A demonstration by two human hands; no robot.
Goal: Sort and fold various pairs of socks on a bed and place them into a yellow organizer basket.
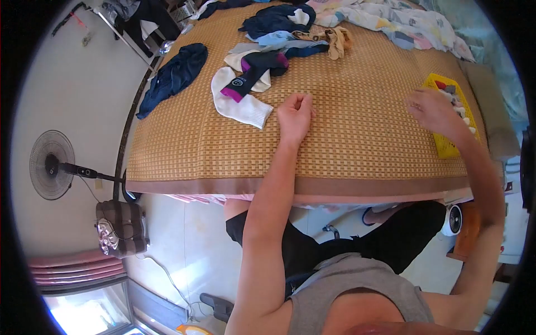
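Note:
My left hand rests on the woven straw mat, fingers curled loosely, holding nothing. It lies just right of a white sock, which has a dark sock with magenta trim across it. My right hand hovers at the left rim of a yellow plastic basket that holds rolled socks. Its fingers are apart, and I cannot make out anything in them.
More socks and clothes are piled at the far middle of the mat. A dark blue garment lies at the left edge, a patterned sheet at the back right. A standing fan and a bag are on the floor.

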